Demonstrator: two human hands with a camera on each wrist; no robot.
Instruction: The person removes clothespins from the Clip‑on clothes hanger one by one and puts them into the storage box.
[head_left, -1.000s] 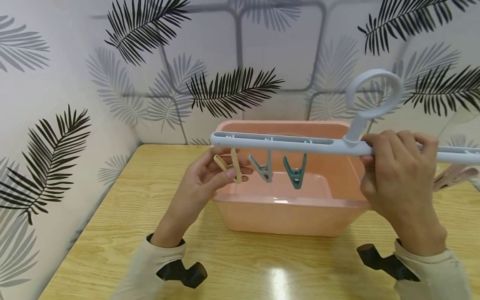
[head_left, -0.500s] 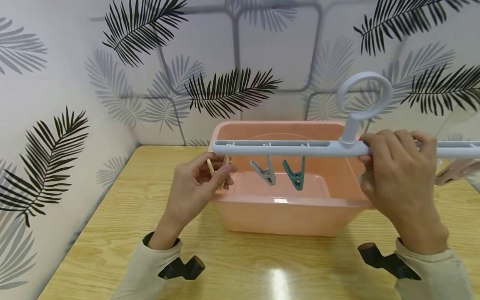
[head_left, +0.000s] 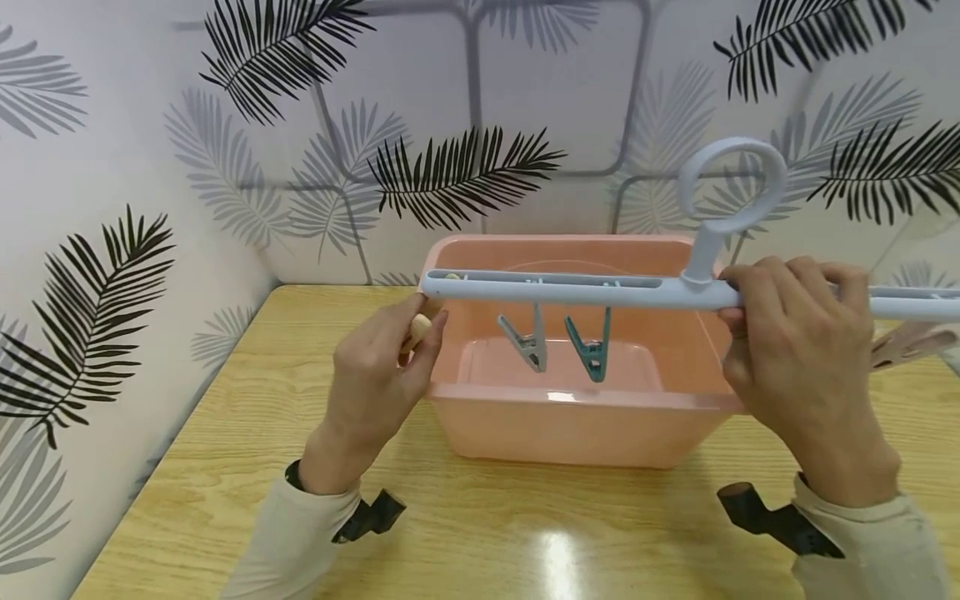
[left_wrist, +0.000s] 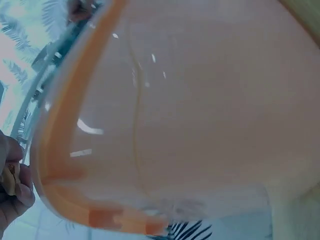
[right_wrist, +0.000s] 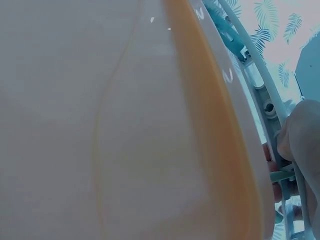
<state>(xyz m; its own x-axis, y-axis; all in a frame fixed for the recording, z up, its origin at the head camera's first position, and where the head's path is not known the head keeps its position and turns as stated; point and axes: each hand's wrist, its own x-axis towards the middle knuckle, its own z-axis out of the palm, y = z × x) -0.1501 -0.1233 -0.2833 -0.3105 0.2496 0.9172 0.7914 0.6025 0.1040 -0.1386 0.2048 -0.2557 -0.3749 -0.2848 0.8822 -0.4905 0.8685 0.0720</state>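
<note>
My right hand (head_left: 798, 358) grips the long light-blue hanger bar (head_left: 570, 290) just right of its round hook (head_left: 697, 250). At the bar's left end, my left hand (head_left: 375, 367) pinches a pale-yellow clothespin (head_left: 420, 327), mostly hidden by the fingers; the left wrist view shows the same clothespin (left_wrist: 10, 180) between fingers and thumb. A grey clothespin (head_left: 534, 346) and a dark-green clothespin (head_left: 592, 350) hang from the bar between the hands. Right of my right hand a pinkish clothespin (head_left: 911, 343) hangs partly out of view.
A pink plastic basin (head_left: 585, 425) stands on the wood-grain table (head_left: 480, 533) behind and below the bar. A wall (head_left: 420, 100) with a leaf pattern rises at the table's back and left. The basin fills most of both wrist views.
My left hand has turned inward around the pale-yellow clothespin, which swung left and now hides among the fingers. The bar tilted slightly and levelled; my right hand keeps its grip.
</note>
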